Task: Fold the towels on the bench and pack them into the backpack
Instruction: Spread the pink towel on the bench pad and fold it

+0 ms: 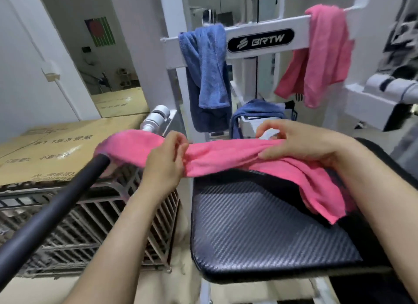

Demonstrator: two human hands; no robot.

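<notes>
A pink towel (226, 155) stretches across the far end of the black bench pad (260, 224), its left end draped over a black bar (56, 204). My left hand (165, 159) pinches the towel near its middle. My right hand (294, 141) grips the towel further right, where the cloth bunches and hangs down over the pad. Beyond the bench an open blue backpack (255, 116) sits low against the white frame. A blue towel (208, 66) and a second pink towel (321, 55) hang over the white crossbar (260, 41).
A metal wire crate (90, 224) stands left of the bench under flattened cardboard (56, 150). A white cylindrical fitting (156, 118) pokes out behind the towel's left end. White machine parts (373, 100) crowd the right side.
</notes>
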